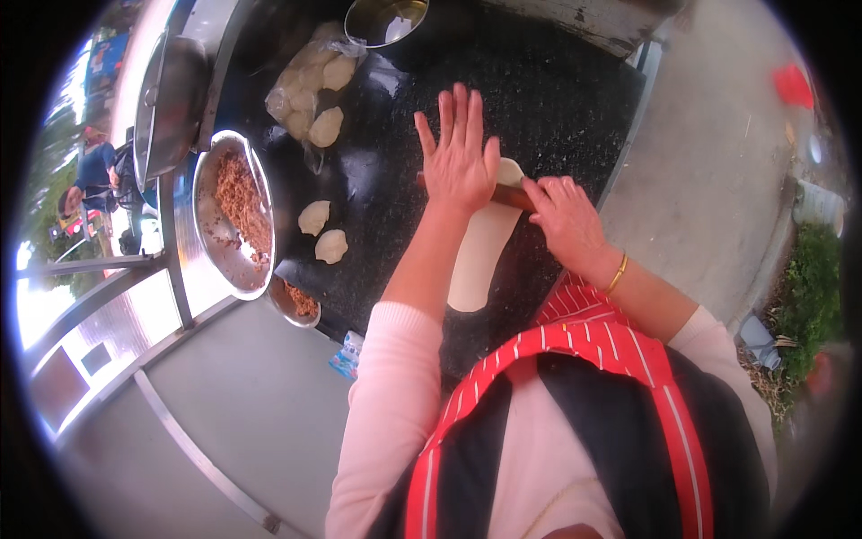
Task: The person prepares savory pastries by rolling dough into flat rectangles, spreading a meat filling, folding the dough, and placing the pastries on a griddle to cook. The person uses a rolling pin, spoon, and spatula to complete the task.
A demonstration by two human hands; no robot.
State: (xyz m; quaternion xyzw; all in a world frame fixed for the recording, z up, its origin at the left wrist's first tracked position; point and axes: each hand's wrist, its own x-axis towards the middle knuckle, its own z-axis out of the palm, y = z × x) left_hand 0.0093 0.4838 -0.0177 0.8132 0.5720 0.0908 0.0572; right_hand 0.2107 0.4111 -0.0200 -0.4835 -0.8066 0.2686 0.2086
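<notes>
A long flat strip of pale dough [482,256] lies on the black speckled worktop [557,108]. Across its far part rests a brown wooden rolling pin [512,196]. My left hand [460,166] presses on the pin palm down, fingers stretched out and spread. At the pin's right end, my right hand [566,220] has its fingers curled round the wood. Two small dough pieces, one [314,217] just beyond the other [331,246], sit to the left of my left forearm.
Left of the worktop stands a large metal bowl [201,216] of reddish-brown crumbly filling, beside a smaller bowl [285,310] of the same. A clear plastic bag [312,160] with several dough pieces and a metal bowl [348,34] of yellowish liquid lie farther off. A person [97,171] is at far left.
</notes>
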